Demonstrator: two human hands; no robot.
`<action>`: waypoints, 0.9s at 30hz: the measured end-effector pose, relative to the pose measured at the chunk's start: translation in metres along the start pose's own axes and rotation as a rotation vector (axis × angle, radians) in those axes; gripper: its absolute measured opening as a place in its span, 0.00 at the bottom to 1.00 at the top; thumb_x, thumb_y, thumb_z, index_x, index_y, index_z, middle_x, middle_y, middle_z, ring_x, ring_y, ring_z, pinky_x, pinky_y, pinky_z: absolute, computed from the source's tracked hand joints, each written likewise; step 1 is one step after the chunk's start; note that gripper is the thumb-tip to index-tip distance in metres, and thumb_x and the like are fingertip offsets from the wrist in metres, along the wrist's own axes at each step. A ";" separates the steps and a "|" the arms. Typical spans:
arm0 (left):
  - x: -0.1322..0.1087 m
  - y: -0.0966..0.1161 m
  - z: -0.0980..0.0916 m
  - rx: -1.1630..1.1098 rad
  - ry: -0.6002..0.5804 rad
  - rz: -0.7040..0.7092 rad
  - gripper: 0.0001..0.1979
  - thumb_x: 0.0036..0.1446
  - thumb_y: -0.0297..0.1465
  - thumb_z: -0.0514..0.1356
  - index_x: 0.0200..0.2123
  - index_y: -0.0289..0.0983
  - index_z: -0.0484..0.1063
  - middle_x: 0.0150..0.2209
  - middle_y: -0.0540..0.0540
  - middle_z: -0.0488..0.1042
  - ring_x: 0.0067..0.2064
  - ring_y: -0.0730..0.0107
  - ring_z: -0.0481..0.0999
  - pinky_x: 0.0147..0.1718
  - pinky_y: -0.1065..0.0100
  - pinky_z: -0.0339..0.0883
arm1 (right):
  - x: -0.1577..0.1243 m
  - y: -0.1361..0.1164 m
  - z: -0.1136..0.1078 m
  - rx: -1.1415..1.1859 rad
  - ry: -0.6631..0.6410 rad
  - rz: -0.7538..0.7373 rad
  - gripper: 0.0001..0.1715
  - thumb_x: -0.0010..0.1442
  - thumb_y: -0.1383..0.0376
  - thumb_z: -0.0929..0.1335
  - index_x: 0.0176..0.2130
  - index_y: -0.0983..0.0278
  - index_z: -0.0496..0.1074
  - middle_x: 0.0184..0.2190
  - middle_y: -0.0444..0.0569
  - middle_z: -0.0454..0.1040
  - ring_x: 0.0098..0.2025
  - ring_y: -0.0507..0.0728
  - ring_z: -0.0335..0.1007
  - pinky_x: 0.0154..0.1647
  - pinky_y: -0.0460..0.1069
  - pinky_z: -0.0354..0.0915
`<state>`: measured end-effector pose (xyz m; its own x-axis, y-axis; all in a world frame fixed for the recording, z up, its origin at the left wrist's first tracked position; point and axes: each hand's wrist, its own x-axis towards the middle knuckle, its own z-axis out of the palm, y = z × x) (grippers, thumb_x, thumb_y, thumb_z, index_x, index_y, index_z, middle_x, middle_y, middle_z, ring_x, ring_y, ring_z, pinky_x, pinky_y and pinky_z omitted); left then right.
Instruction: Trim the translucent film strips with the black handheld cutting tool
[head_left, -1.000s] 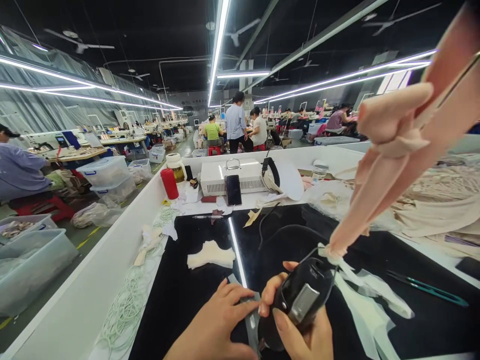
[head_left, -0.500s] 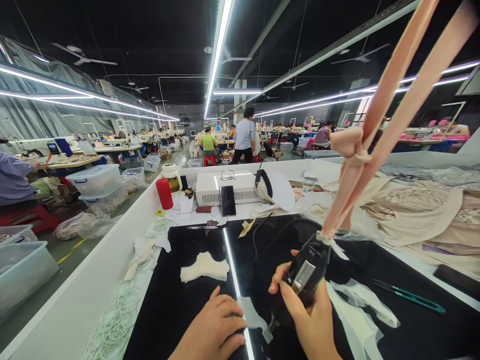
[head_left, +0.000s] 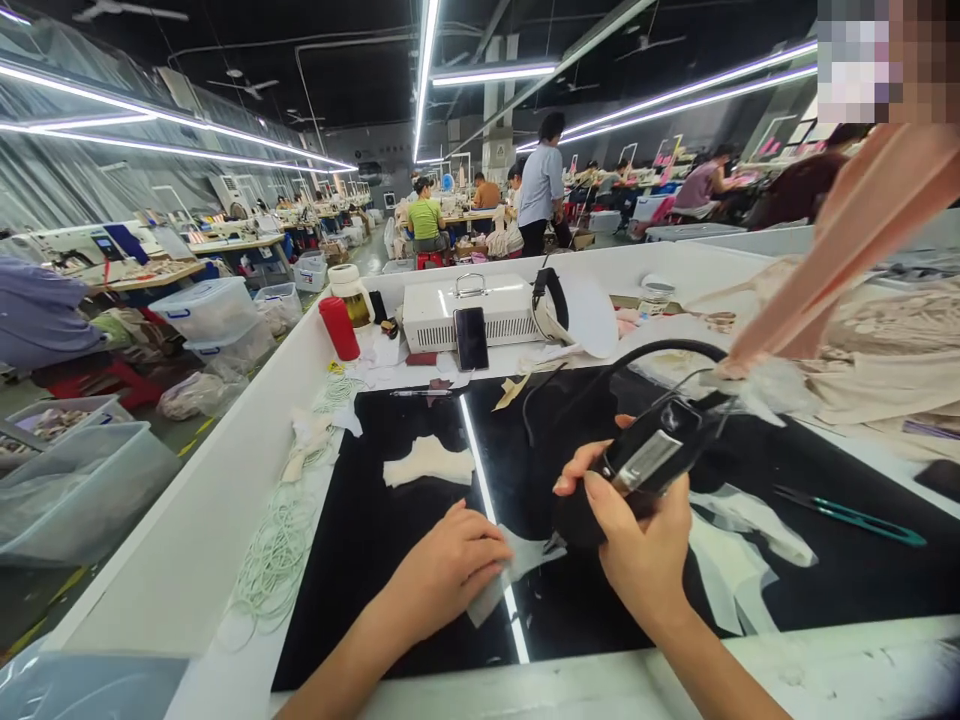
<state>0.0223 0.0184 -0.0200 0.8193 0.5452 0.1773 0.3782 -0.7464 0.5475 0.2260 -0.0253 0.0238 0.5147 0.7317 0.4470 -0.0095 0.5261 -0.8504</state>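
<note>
My right hand (head_left: 637,530) is wrapped round a black corded hand tool (head_left: 652,455) with a silver metal plate on its side. Its small metal tip (head_left: 555,545) is at the right edge of a thin translucent white fabric piece (head_left: 491,598). My left hand (head_left: 457,565) lies fairly flat on that piece, fingers stretched out over it. Pink fabric straps (head_left: 810,260) run from the back end of the tool to the upper right. On the black mat (head_left: 360,590), a stack of cream fabric pieces (head_left: 427,463) lies beyond my left hand.
Teal thread snips (head_left: 851,515) and white cut pieces (head_left: 727,565) lie right of the tool. Pale green cord (head_left: 274,550) is heaped along the left wall. A white metal box (head_left: 495,310), a phone (head_left: 471,338) and a red cylinder (head_left: 339,328) stand at the back.
My view has tipped downward. The tool has tilted further over to the right, its metal tip now at the translucent piece. My left hand still rests on that piece.
</note>
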 end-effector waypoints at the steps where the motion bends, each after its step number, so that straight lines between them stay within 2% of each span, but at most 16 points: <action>1: 0.000 0.000 0.000 -0.005 -0.008 -0.005 0.10 0.70 0.26 0.60 0.49 0.43 0.78 0.50 0.48 0.80 0.54 0.64 0.78 0.70 0.47 0.53 | -0.002 -0.001 0.003 0.021 -0.015 0.005 0.28 0.63 0.67 0.73 0.58 0.53 0.63 0.32 0.39 0.76 0.29 0.53 0.74 0.33 0.51 0.73; 5: 0.000 0.000 -0.002 -0.022 -0.065 -0.034 0.14 0.65 0.26 0.66 0.52 0.43 0.76 0.55 0.48 0.78 0.60 0.61 0.74 0.71 0.45 0.50 | -0.011 -0.003 0.016 0.072 -0.068 0.015 0.27 0.62 0.68 0.72 0.56 0.53 0.64 0.32 0.39 0.76 0.28 0.52 0.74 0.31 0.49 0.72; 8: 0.000 -0.001 -0.003 -0.036 -0.093 -0.047 0.17 0.62 0.26 0.69 0.54 0.43 0.76 0.57 0.47 0.77 0.61 0.60 0.73 0.71 0.44 0.48 | -0.016 -0.002 0.023 0.091 -0.081 0.025 0.27 0.61 0.69 0.73 0.56 0.54 0.64 0.33 0.39 0.77 0.28 0.51 0.75 0.34 0.48 0.74; 11: 0.000 -0.003 -0.003 -0.049 -0.105 -0.043 0.19 0.61 0.27 0.70 0.55 0.45 0.76 0.57 0.48 0.77 0.61 0.60 0.72 0.71 0.44 0.46 | -0.017 0.000 0.026 0.110 -0.105 0.031 0.29 0.60 0.70 0.73 0.56 0.54 0.64 0.33 0.39 0.77 0.28 0.51 0.75 0.33 0.48 0.74; 19: 0.000 -0.001 -0.003 -0.073 -0.113 -0.058 0.20 0.61 0.27 0.69 0.56 0.46 0.75 0.59 0.48 0.76 0.62 0.59 0.72 0.71 0.43 0.44 | -0.021 0.000 0.020 0.103 -0.128 -0.005 0.28 0.62 0.72 0.72 0.57 0.52 0.65 0.34 0.39 0.76 0.29 0.50 0.74 0.32 0.46 0.74; 27: -0.001 -0.004 0.000 -0.060 -0.094 -0.053 0.19 0.62 0.30 0.69 0.55 0.45 0.75 0.58 0.46 0.76 0.62 0.58 0.72 0.71 0.43 0.45 | -0.022 0.004 0.011 0.071 -0.189 -0.041 0.29 0.64 0.72 0.71 0.59 0.53 0.63 0.35 0.40 0.75 0.30 0.51 0.75 0.33 0.48 0.75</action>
<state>0.0196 0.0205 -0.0220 0.8370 0.5426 0.0707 0.3977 -0.6920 0.6025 0.2057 -0.0345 0.0136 0.3464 0.7735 0.5308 -0.0555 0.5818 -0.8114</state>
